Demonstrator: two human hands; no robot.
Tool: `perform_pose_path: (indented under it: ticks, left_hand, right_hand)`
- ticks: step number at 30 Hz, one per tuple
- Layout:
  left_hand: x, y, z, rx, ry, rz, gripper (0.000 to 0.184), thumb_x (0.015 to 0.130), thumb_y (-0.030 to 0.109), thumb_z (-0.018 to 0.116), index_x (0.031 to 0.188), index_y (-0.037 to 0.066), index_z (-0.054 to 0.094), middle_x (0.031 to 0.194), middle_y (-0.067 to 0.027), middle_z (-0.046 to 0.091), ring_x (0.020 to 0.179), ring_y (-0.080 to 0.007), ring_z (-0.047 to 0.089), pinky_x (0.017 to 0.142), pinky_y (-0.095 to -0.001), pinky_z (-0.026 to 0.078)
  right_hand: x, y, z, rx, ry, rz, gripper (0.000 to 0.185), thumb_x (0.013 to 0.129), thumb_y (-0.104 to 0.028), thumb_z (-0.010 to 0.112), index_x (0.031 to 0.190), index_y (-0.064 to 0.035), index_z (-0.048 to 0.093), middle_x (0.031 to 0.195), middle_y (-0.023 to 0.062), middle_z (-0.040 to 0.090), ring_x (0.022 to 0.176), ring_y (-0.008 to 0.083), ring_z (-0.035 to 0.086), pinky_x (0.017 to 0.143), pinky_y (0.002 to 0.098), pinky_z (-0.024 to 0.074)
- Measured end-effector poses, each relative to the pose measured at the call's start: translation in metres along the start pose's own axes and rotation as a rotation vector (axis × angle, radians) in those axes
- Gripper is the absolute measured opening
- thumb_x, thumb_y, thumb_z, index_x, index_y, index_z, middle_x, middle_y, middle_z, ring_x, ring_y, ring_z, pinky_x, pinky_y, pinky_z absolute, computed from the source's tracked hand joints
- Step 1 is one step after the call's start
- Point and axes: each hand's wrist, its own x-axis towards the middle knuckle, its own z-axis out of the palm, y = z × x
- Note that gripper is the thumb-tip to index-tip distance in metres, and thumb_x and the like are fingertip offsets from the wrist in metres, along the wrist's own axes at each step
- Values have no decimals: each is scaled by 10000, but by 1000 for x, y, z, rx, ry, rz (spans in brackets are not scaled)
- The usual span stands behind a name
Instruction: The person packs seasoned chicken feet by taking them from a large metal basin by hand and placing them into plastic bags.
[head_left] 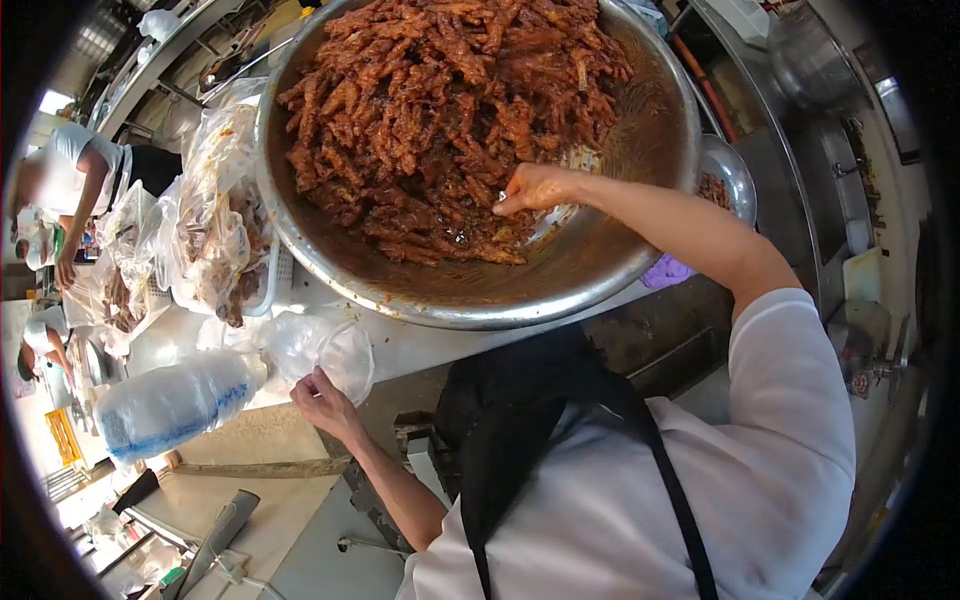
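Observation:
A large metal bowl (480, 318) holds a high heap of brown, sauced chicken feet (440, 110). My right hand (540, 188) reaches into the bowl at the heap's lower right edge. Its fingers are curled together, and a small whitish spot shows at the fingertips; what they grip cannot be made out. Below the bowl's left side, my left hand (325, 403) has its thumb and fingers pinched at the edge of a clear, round, thin plastic container (335, 355). Beside that lies a clear plastic sleeve (180, 402) with blue markings, its contents unclear.
Left of the bowl, clear plastic bags (215, 200) of brownish food stand in a white basket (262, 285). A smaller metal bowl (735, 180) sits behind my right forearm, near a purple cloth (667, 271). Another person (85, 175) stands at the far left.

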Motion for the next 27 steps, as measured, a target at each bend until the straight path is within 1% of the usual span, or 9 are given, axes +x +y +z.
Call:
perform_pose_path:
  ticks: [1,5,6,8,9,16,20,24,27]
  left_hand:
    - [0,4,0,-6,-1,12,287,866,216,626,767,-43,554,745,-152,517,690,-308,497,610,-424,385]
    - [-3,13,1,-72,43,-13,220,858,144,630,758,-37,554,717,-146,526,653,-284,494,584,-418,381]
    - [-1,-1,3,-92,67,111,182,847,96,633,739,-22,546,706,-139,526,637,-265,482,576,-418,377]
    - [-3,-4,0,-61,112,118,165,839,67,633,740,-6,523,709,-141,516,619,-268,448,571,-416,363]
    - [-4,2,-5,1,132,93,170,866,99,607,770,-14,525,688,-150,517,604,-283,459,568,-413,375]
    - [-11,22,-9,-99,64,-131,301,922,230,537,788,-39,522,613,-147,517,552,-251,462,541,-394,387]
    - [-14,15,-9,-118,64,-144,285,919,216,538,793,-40,527,602,-131,516,543,-234,456,531,-383,382]
    - [-13,12,-12,-106,26,-128,282,921,213,537,790,-35,523,591,-111,494,539,-217,435,521,-368,372]
    - [-15,13,-12,-114,10,-119,285,927,215,534,786,-32,516,600,-92,479,553,-195,418,523,-354,365]
  right_hand:
    - [4,0,10,-122,98,-64,463,851,-430,648,748,20,621,609,126,548,639,251,578,559,404,440]
    - [-1,-21,22,-448,9,-113,432,859,-424,624,738,-10,593,773,236,584,763,345,596,659,458,464]
    - [28,17,43,-527,90,-334,471,872,-459,581,837,11,590,813,242,580,776,366,592,656,476,457]
    - [25,-4,45,-636,-107,-91,707,872,-553,514,1135,103,500,1022,286,596,926,405,602,843,487,476]
    - [16,-13,49,-488,186,-27,629,871,-510,554,1050,93,547,969,268,610,920,369,613,816,484,488]
    - [60,-6,61,-415,465,-59,310,907,-260,548,909,50,544,777,234,608,732,353,621,662,466,504]
    - [20,-26,28,-342,351,-192,222,843,-140,557,949,54,544,758,208,616,727,350,623,680,480,492]
    - [16,13,37,-701,-259,-221,386,766,-122,605,1125,13,560,936,229,639,894,363,614,746,453,493]
    - [34,30,43,-590,-306,-196,366,732,-97,614,1080,17,610,1009,221,637,968,317,599,753,416,493]
